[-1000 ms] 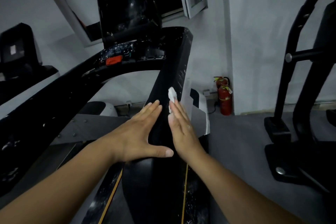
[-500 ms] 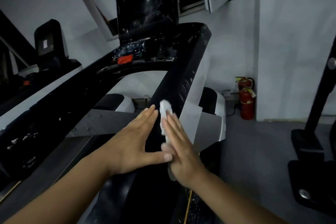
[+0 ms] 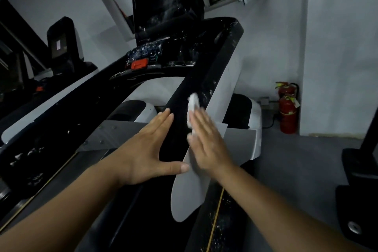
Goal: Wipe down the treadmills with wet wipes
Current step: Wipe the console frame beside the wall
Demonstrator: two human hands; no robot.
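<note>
We are mid-wipe on the treadmill (image 3: 167,0), along its black right rail (image 3: 204,75); our left hand (image 3: 147,149) lies flat against the rail, fingers straight; our right hand (image 3: 208,143), fingers straight too, presses the wet wipe (image 3: 193,102) onto it; next, we judge, a firm stroke up its glossy speckled face; grey floor (image 3: 296,170), two red extinguishers (image 3: 288,112) beyond.

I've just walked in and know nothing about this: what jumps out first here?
Two bare hands in the centre: the right hand presses a white wipe against the treadmill's black side rail, and the left hand rests flat on it alongside. Two red fire extinguishers stand by the wall at right.
</note>
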